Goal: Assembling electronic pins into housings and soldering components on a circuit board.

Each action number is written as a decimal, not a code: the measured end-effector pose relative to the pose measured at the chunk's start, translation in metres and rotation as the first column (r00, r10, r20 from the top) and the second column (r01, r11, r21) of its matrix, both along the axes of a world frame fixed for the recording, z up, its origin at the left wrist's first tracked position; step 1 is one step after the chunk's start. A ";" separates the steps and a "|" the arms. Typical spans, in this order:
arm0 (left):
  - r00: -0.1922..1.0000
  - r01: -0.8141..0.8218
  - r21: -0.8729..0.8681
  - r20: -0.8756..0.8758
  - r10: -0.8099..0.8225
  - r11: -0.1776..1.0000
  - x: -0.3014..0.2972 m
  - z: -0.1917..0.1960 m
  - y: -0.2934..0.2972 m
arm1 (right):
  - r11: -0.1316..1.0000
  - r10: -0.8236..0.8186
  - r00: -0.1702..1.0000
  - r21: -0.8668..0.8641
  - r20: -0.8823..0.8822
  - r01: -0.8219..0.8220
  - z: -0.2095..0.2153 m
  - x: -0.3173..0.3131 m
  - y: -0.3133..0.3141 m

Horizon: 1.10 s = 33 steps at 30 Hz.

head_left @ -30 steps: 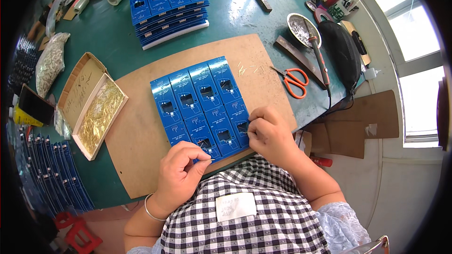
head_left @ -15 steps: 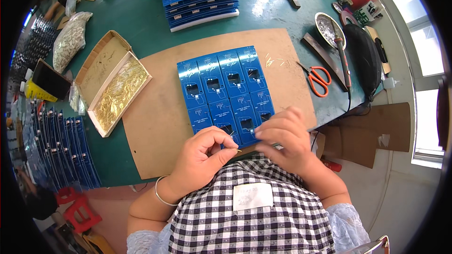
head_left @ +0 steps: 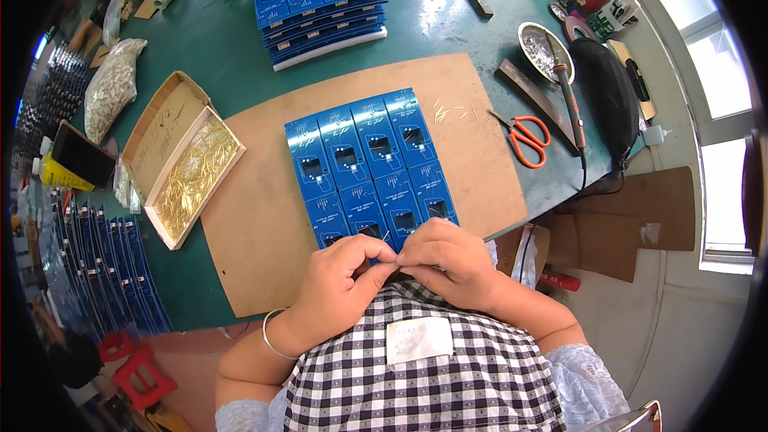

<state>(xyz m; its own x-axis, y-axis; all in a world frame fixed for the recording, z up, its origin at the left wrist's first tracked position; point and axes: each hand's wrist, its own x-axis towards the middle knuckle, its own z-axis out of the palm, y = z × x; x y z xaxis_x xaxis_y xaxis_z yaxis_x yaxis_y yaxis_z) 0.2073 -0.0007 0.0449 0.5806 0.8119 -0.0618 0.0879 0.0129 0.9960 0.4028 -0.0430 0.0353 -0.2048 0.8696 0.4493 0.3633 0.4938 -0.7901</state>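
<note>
A blue circuit board panel [head_left: 370, 162], with rows of like units and square cut-outs, lies on a brown board [head_left: 254, 192] in front of me. At its near edge, my left hand [head_left: 340, 282] pinches a thin brass pin, now mostly hidden between the fingertips. My right hand [head_left: 450, 262] meets it there, thumb and forefinger closed in a pinch against the left fingertips; what it holds is hidden. A thin pin also stands up from the panel just beyond my fingers. To the left, an open cardboard box [head_left: 172, 234] holds many loose brass pins [head_left: 196, 176].
Several loose pins [head_left: 456, 109] lie right of the panel, near orange-handled scissors [head_left: 530, 142]. Farther right are a soldering iron [head_left: 571, 108], a metal dish [head_left: 526, 30] and a dark bar [head_left: 538, 102]. Stacked blue panels [head_left: 320, 2] stand at the back; more boards [head_left: 108, 264] stand left.
My right hand has come in leftward from above the panel, and its fingertips now meet those of my left hand around the pin. The view has shifted slightly.
</note>
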 end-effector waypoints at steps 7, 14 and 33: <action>0.989 0.117 0.276 -0.116 -0.088 0.954 0.003 0.007 0.003 | 0.931 -0.044 0.992 -0.364 -0.115 -0.001 0.003 0.002 -0.017; 0.991 0.106 0.454 -0.127 -0.053 0.885 0.009 0.010 0.007 | 0.944 -0.032 0.991 -0.330 -0.133 -0.014 0.009 0.006 -0.017; 0.963 0.251 0.466 -0.206 -0.172 0.849 0.004 0.005 0.007 | 0.894 0.173 0.973 -0.391 -0.151 -0.219 0.002 0.015 -0.014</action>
